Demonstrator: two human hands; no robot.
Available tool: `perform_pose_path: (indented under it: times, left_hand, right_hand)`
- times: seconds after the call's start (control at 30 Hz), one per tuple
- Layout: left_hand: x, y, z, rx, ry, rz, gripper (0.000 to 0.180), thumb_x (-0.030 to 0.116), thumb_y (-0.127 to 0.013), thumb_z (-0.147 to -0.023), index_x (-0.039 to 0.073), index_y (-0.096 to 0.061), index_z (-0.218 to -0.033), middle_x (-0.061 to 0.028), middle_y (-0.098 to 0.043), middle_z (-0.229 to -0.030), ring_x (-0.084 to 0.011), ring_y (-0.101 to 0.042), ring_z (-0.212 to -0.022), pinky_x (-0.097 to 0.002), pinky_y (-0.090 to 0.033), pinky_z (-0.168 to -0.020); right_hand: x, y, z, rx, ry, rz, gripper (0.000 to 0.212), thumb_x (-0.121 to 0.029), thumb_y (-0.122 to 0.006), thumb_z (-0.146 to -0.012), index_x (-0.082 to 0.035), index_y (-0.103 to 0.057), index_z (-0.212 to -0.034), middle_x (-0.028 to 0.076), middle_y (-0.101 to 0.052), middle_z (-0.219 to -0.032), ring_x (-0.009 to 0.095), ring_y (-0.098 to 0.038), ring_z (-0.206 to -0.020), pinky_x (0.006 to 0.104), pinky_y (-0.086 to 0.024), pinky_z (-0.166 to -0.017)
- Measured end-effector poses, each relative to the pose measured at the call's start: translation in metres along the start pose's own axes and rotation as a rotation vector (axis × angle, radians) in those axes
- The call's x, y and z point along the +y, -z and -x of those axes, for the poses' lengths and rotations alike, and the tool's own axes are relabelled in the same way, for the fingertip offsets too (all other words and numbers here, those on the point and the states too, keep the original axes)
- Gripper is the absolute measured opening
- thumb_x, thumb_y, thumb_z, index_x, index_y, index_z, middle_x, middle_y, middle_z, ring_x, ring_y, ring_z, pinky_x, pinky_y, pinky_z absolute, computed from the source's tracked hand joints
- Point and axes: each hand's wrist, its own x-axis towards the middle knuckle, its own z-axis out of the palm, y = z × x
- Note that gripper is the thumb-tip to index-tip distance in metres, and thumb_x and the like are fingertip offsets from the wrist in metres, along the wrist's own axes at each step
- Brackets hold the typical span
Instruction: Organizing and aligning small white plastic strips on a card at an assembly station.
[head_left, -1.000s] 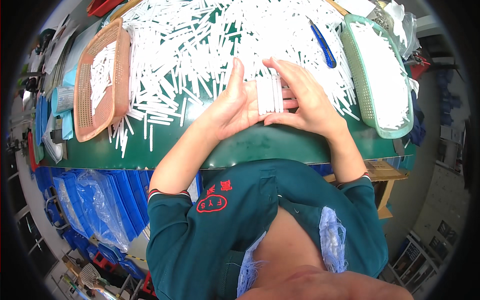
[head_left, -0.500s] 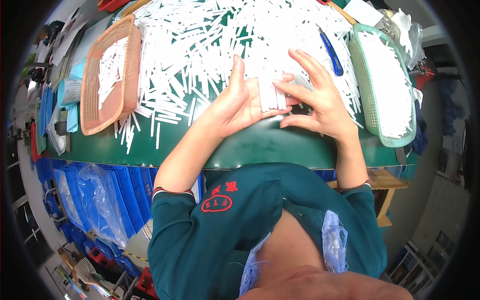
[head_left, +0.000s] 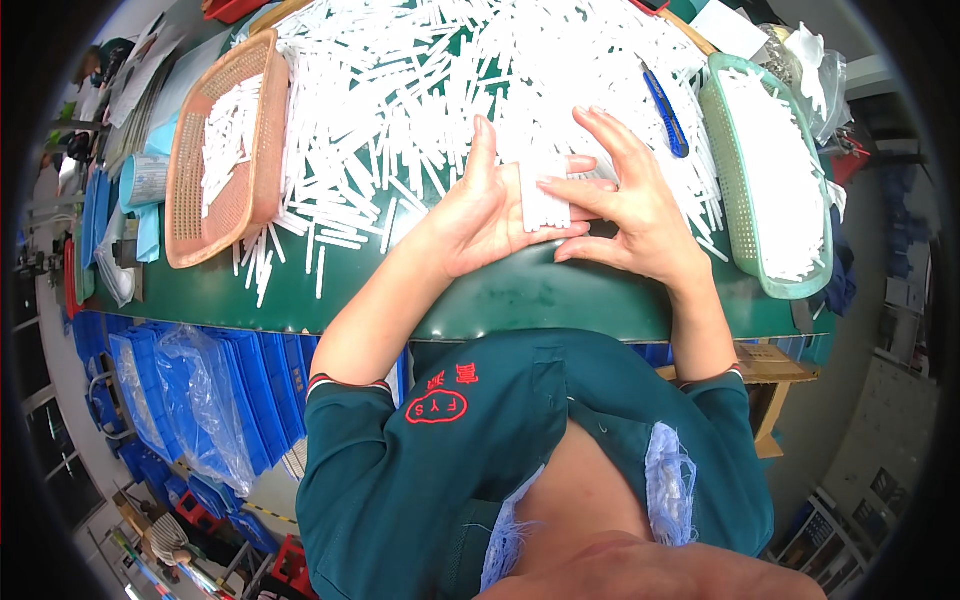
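Several short white sticks (head_left: 545, 200) lie side by side in a flat row across the fingers of my left hand (head_left: 480, 210), which is turned palm up with its thumb raised. My right hand (head_left: 640, 210) comes over them from the right. One of its fingertips touches the row, while its thumb and other fingers are spread apart. Both hands are above the near part of the green table. Beyond them is a broad heap of loose white sticks (head_left: 370, 90).
An orange basket (head_left: 270, 150) with some white sticks stands on the left, a green basket (head_left: 738, 170) full of them on the right. A blue utility knife (head_left: 665, 110) lies on the heap at right. Blue bins (head_left: 250, 390) are below the table on the left.
The sticks in my left hand sit closer together, with their ends more even. My right fingertips have shifted slightly left over the row.
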Motion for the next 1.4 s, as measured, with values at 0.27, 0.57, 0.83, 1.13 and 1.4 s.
perform_pose_path:
  times: [0.27,0.57,0.83,1.13,1.4]
  left_hand:
    - [0.004,-0.002,0.002,-0.005,-0.015,0.064,0.103,0.077,-0.009,-0.074,-0.005,-0.026,-0.135,-0.0242,-0.039,-0.131,-0.0353,-0.043,-0.119,-0.0450,-0.037,-0.100]
    - [0.003,0.001,0.001,-0.054,-0.021,0.059,0.106,0.079,-0.011,-0.073,-0.005,-0.023,-0.135,-0.0267,-0.036,-0.133,-0.0332,-0.042,-0.121,-0.0449,-0.036,-0.101]
    - [0.002,-0.003,0.001,-0.039,-0.021,0.054,0.106,0.079,-0.012,-0.073,-0.005,-0.023,-0.135,-0.0266,-0.036,-0.132,-0.0327,-0.043,-0.120,-0.0456,-0.037,-0.099]
    - [0.003,-0.006,0.002,-0.007,-0.001,0.068,0.100,0.074,-0.003,-0.077,-0.004,-0.032,-0.132,-0.0226,-0.047,-0.125,-0.0284,-0.049,-0.116,-0.0436,-0.039,-0.098]
    - [0.017,0.010,0.008,-0.090,-0.113,0.111,0.103,0.078,-0.014,-0.075,-0.004,-0.021,-0.136,-0.0252,-0.033,-0.135,-0.0345,-0.039,-0.123,-0.0451,-0.034,-0.102]
  right_hand:
    - [0.003,0.006,0.002,0.102,0.008,-0.010,0.050,-0.037,-0.077,-0.056,-0.017,-0.066,-0.101,0.017,-0.041,-0.132,0.037,-0.040,-0.120,0.0471,-0.034,-0.097]
    - [0.004,0.007,0.001,0.134,0.071,-0.048,0.042,-0.038,-0.079,-0.053,-0.014,-0.068,-0.086,0.016,-0.048,-0.125,0.036,-0.044,-0.117,0.0459,-0.036,-0.095]
    - [0.001,0.007,0.001,0.120,0.067,-0.052,0.040,-0.036,-0.078,-0.053,-0.014,-0.069,-0.084,0.015,-0.050,-0.124,0.035,-0.046,-0.115,0.0436,-0.040,-0.092]
    - [-0.001,0.007,0.000,0.119,0.075,-0.050,0.040,-0.035,-0.078,-0.053,-0.013,-0.069,-0.086,0.016,-0.050,-0.123,0.035,-0.047,-0.114,0.0436,-0.041,-0.091]
    - [-0.002,0.007,0.000,0.134,0.089,-0.038,0.045,-0.040,-0.075,-0.059,-0.013,-0.068,-0.095,0.016,-0.049,-0.125,0.034,-0.047,-0.114,0.0432,-0.039,-0.092]
